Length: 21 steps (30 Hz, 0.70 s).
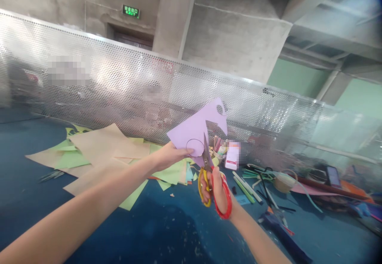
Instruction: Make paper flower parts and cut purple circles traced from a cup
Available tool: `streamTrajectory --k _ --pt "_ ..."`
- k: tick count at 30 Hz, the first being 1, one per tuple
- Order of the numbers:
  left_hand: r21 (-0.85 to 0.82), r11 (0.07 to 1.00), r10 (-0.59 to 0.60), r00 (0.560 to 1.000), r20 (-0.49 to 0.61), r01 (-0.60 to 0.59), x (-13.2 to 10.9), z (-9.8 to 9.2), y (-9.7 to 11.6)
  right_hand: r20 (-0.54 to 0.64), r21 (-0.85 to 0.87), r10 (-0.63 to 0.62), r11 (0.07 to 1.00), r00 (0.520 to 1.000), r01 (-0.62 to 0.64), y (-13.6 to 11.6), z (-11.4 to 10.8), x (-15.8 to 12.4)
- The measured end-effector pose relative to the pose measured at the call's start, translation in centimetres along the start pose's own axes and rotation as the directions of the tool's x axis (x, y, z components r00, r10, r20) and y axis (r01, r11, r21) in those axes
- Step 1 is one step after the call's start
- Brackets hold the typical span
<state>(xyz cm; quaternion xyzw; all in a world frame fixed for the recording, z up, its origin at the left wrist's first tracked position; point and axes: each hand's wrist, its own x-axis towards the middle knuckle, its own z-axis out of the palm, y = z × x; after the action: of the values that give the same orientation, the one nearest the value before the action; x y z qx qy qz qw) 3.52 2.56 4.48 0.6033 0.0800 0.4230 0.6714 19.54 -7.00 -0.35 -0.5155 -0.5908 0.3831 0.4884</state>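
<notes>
A sheet of purple paper [191,126] is pinched in my left hand [171,155], thumb on the near face beside a drawn circle. The sheet has a round hole near its top corner and a notch cut into its right side. My right hand [219,192] grips scissors [206,161] with one yellow and one red handle loop, fingers through the loops. The blades point up at the paper's lower right edge, close to the drawn circle. Both hands are raised above the blue table.
Beige and green paper sheets [104,146] lie piled at the left. A phone [232,156] leans upright behind the scissors. Green and white sticks [247,188], a small basket [283,181] and a dark blue tool [283,236] lie right. A perforated metal screen [119,85] runs along the back.
</notes>
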Motion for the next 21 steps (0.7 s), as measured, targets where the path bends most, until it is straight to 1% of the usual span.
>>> streamTrajectory --k 3,6,11,17,21 --pt "-0.001 1.0 0.002 1.0 0.004 -0.002 -0.06 -0.02 0.13 -0.016 0.06 0.03 0.998 0.999 -0.029 -0.02 0.12 -0.07" --pt "-0.005 1.0 0.003 1.0 0.015 -0.003 -0.11 -0.03 0.24 -0.024 0.073 0.042 0.997 0.999 -0.04 0.0 0.17 -0.1" --pt "-0.02 1.0 -0.002 1.0 0.022 0.002 -0.19 -0.03 0.5 -0.04 0.107 0.096 0.99 0.995 -0.091 -0.01 0.18 -0.16" --pt "0.003 1.0 -0.011 0.999 0.04 0.011 -0.15 -0.26 0.6 -0.028 0.109 0.092 0.99 0.995 -0.089 -0.13 0.19 -0.34" --pt "0.003 1.0 -0.015 0.999 0.037 0.015 -0.1 -0.43 0.57 -0.032 0.08 0.094 0.993 0.995 -0.091 -0.15 0.08 -0.35"
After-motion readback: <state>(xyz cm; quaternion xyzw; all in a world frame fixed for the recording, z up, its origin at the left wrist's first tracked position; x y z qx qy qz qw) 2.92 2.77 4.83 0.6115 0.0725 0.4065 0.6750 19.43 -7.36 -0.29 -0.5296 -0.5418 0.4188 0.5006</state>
